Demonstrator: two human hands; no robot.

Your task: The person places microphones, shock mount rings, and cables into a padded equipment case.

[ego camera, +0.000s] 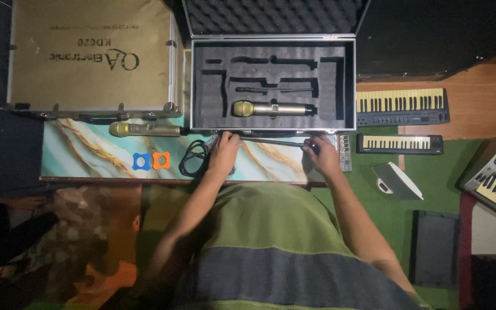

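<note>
My left hand (pixel 223 150) and my right hand (pixel 321 155) rest on a marble-patterned table (pixel 87 158), each gripping an end of a thin black rod (pixel 271 142) that lies along the front of an open metal case (pixel 274 80). The case has dark foam with cut-out slots. A gold microphone (pixel 271 108) lies in one slot. A second gold microphone (pixel 144 130) lies on the table to the left, beside a coiled black cable (pixel 193 158).
A blue ring (pixel 140 161) and an orange ring (pixel 161 160) sit on the table. A brown cardboard box (pixel 90 54) stands at the back left. Several keyboards (pixel 402 107) lie on the floor to the right, with a white wedge-shaped object (pixel 396 181).
</note>
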